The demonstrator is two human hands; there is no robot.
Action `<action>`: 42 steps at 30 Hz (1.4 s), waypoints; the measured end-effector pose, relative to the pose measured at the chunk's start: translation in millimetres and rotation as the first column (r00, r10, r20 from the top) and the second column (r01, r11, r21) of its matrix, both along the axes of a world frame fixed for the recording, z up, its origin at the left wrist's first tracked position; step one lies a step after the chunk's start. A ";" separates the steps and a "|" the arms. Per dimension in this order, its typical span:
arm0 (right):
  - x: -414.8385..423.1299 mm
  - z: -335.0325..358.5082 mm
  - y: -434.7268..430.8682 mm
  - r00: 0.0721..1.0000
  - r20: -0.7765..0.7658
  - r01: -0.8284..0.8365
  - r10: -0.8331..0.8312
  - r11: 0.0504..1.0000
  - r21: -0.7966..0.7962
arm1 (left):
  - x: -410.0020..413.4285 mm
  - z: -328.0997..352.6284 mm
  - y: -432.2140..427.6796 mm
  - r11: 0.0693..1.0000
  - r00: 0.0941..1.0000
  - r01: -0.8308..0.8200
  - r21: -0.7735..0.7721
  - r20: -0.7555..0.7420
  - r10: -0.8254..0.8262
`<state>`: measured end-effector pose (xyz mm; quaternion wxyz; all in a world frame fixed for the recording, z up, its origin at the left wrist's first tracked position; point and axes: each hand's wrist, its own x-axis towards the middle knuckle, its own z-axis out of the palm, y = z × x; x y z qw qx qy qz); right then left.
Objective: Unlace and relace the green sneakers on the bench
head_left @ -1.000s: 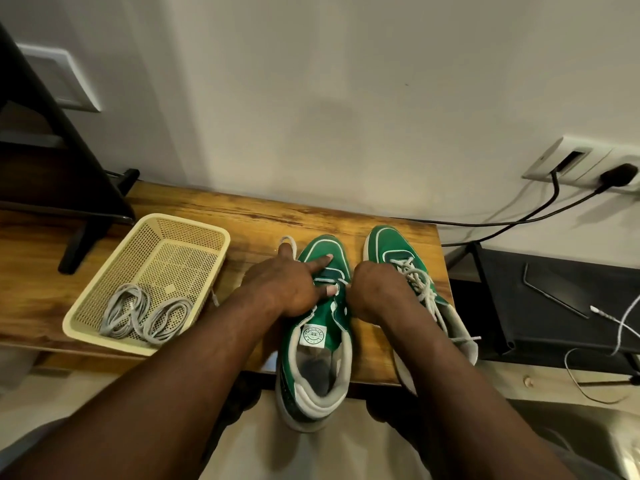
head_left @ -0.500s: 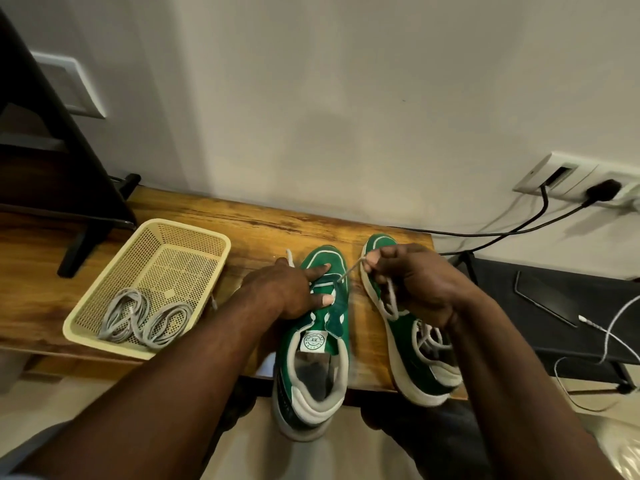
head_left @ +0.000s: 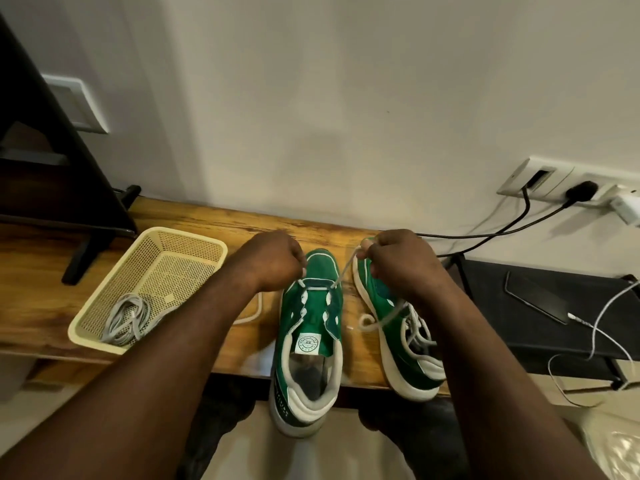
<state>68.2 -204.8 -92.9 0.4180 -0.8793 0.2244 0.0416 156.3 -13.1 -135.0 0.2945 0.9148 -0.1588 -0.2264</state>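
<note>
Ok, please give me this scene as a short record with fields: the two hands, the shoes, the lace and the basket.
left hand: fingers curled, holds the white lace at the left toe-end eyelet
right hand: pinches the same lace, drawn taut from the right eyelet
middle sneaker: lace through the toe-end eyelets only
right sneaker: laced, partly behind the arm
basket: on the bench, holds grey laces
</note>
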 end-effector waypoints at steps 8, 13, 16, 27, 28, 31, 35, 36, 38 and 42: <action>-25.6 52.4 12.5 0.914 0.403 -0.123 -0.045 0.916 0.381 | -33.2 73.2 9.8 0.606 0.978 -0.206 -0.768 -0.173 0.114; -36.2 73.2 20.8 0.816 0.576 -0.294 -0.045 0.827 0.480 | -48.9 108.6 10.1 0.438 0.987 -0.149 -0.886 -0.159 0.014; -38.5 73.7 24.0 0.790 0.611 -0.322 -0.054 0.811 0.488 | -56.6 123.5 9.0 0.372 0.991 -0.118 -0.921 -0.133 -0.015; -38.8 70.2 20.7 0.780 0.609 -0.295 -0.143 0.775 0.559 | -60.2 123.3 9.1 0.379 0.990 -0.136 -0.915 -0.142 0.013; -38.2 70.0 21.1 0.781 0.608 -0.294 -0.143 0.775 0.560 | -59.3 122.7 8.9 0.376 0.990 -0.137 -0.916 -0.142 0.015; -36.7 68.8 22.5 0.786 0.605 -0.304 -0.126 0.773 0.557 | -57.5 119.2 9.3 0.367 0.989 -0.144 -0.919 -0.149 0.015; -35.6 62.8 18.0 0.807 0.579 -0.297 -0.116 0.768 0.567 | -54.0 114.0 12.4 0.362 0.984 -0.168 -0.917 -0.175 0.012; -35.2 59.6 15.5 0.823 0.557 -0.277 -0.114 0.775 0.568 | -52.8 111.3 12.4 0.370 0.982 -0.179 -0.912 -0.188 0.012; -33.2 51.0 9.7 0.875 0.474 -0.203 -0.094 0.819 0.537 | -49.5 98.9 12.0 0.439 0.975 -0.211 -0.873 -0.217 0.036; -26.1 9.5 -9.2 0.997 0.011 -0.077 0.077 0.997 0.026 | -40.7 42.4 7.8 0.789 0.968 -0.243 -0.565 -0.199 0.155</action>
